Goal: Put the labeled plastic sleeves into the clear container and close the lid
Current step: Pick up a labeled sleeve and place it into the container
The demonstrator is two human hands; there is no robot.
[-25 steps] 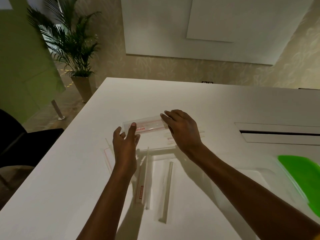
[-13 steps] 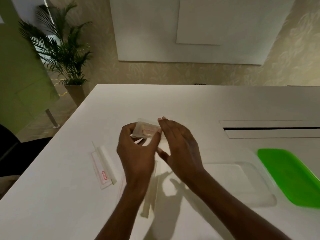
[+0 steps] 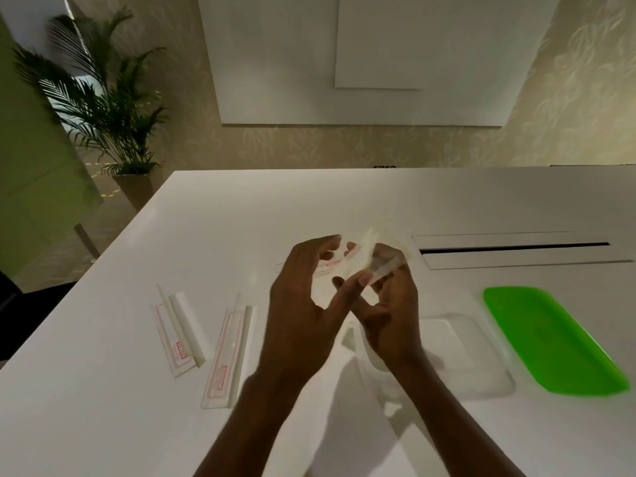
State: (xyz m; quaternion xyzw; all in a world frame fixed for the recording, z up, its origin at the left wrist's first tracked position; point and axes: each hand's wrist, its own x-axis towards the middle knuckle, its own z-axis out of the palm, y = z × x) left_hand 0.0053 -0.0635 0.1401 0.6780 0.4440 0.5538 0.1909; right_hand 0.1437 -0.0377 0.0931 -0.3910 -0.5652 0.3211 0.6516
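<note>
From the head camera, both hands are up above the big white table (image 3: 241, 215), close together. The left hand (image 3: 303, 304) and the right hand (image 3: 389, 315) are each pinching a small bunch of thin see-through plastic sleeves with red labels (image 3: 370, 256). The fingers are closed on the bunch — the thumb and fingertips (image 3: 364, 278) press it from both sides. The bunch is blurry, so I can't count how many sleeves are in it.

A second ago those sleeves lay flat on the table under the hands. Now they are lifted and gathered up. That means the picking-up part is done for this bunch, and the next thing is most likely to carry it to the box.

The clear plastic box (image 3: 481, 359) sits on the table just to the right of the hands, open. I can't see anything in it yet. Its bright green flat lid (image 3: 550, 339) lies beside it, further right.

Two more labeled sleeves are left on the table — one long sleeve at the far left (image 3: 175, 335) and another sleeve next to it (image 3: 225, 352). One more may lie behind the hands. So there is a lot left to do.
</note>
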